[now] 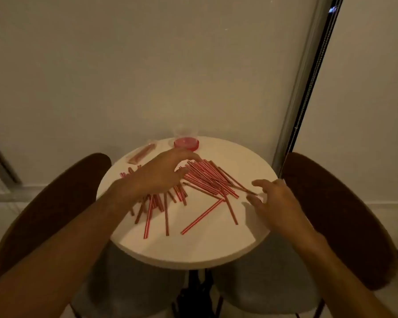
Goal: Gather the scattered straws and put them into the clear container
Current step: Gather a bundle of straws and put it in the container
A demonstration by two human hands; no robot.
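Step in hand, as judged: raking the thin red-and-white striped plastic straws [207, 177] together on the round white table [193, 249]; none sits in the clear container with red base [186, 140] yet. Left hand [161, 175] lies flat on the pile, fingers spread wide, straws under the palm and just past the fingertips. Right hand [271, 198] is open, fingers loosely curled, tips touching or just beside the pile's near-right ends. Container stands beyond the left fingertips, apart. Next move probably calls for closing both hands inward to bundle.
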